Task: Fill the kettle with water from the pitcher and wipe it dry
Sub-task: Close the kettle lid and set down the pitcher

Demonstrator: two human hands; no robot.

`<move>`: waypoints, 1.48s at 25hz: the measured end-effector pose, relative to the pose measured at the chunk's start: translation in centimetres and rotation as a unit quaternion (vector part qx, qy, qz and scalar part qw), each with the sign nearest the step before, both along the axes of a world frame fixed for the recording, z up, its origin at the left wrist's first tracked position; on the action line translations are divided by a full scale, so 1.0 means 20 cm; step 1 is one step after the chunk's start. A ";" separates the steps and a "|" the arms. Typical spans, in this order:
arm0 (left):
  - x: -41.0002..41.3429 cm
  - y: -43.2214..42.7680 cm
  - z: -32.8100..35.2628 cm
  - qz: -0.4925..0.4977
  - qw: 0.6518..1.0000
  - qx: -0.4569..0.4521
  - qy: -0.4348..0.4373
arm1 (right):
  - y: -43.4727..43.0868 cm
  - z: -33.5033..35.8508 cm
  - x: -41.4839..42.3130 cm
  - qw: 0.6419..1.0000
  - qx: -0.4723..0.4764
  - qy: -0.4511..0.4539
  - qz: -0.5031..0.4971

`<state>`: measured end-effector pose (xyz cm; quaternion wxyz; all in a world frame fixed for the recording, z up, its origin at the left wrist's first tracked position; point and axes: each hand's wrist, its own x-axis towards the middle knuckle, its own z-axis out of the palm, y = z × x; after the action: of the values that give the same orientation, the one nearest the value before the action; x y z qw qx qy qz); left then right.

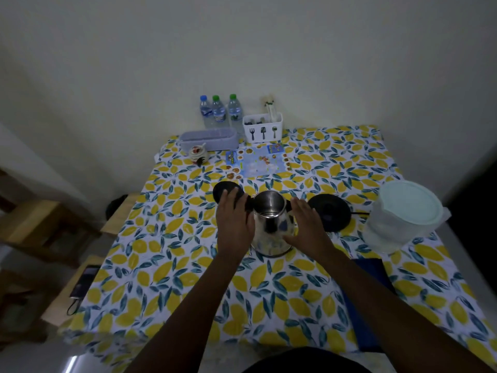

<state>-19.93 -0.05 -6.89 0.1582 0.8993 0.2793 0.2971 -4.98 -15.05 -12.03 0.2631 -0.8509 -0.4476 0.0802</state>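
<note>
A steel kettle (271, 227) stands upright in the middle of the lemon-print table (166, 265), its black lid (224, 191) swung open to the left. My left hand (234, 222) lies along the kettle's left side over its black handle. My right hand (309, 224) rests flat against the kettle's right side, fingers extended. A translucent plastic pitcher (403, 216) with a pale lid stands at the right. A dark blue cloth (376, 278) lies on the table under my right forearm, partly hidden.
The kettle's black base (332, 211) with its cord sits right of the kettle. At the back stand three water bottles (219, 111), a white cutlery holder (262, 127), a grey box (208, 140), a small jar (199, 156) and a blue printed sheet (258, 162). Wooden chairs (53, 230) are at the left.
</note>
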 end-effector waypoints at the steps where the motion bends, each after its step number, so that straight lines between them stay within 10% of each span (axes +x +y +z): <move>1: -0.02 0.04 0.01 0.020 1.000 -0.017 -0.010 | 0.03 0.01 -0.01 1.000 -0.003 0.004 -0.006; 6: -0.06 0.12 0.05 0.044 0.960 -0.260 -0.091 | 0.10 0.03 -0.05 0.994 0.021 0.093 -0.050; 10: 0.03 0.08 0.09 -0.055 0.978 -0.181 -0.083 | 0.09 0.03 -0.05 0.994 0.058 0.074 -0.052; 17: 0.24 0.07 0.02 -0.220 0.957 -0.002 0.189 | 0.08 0.02 -0.05 0.993 0.082 0.070 -0.041; 29: 0.25 -0.02 -0.04 -0.166 0.963 0.020 0.209 | 0.03 -0.03 -0.04 0.991 0.092 0.083 -0.044; 37: 0.18 -0.53 -0.39 -0.311 0.927 0.005 0.211 | -0.56 -0.28 -0.04 0.990 -0.037 -0.030 -0.133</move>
<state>-16.32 -10.62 -14.71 0.1751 0.9838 0.0114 0.0378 -5.84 -26.18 -17.55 0.2258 -0.9142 -0.3347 0.0353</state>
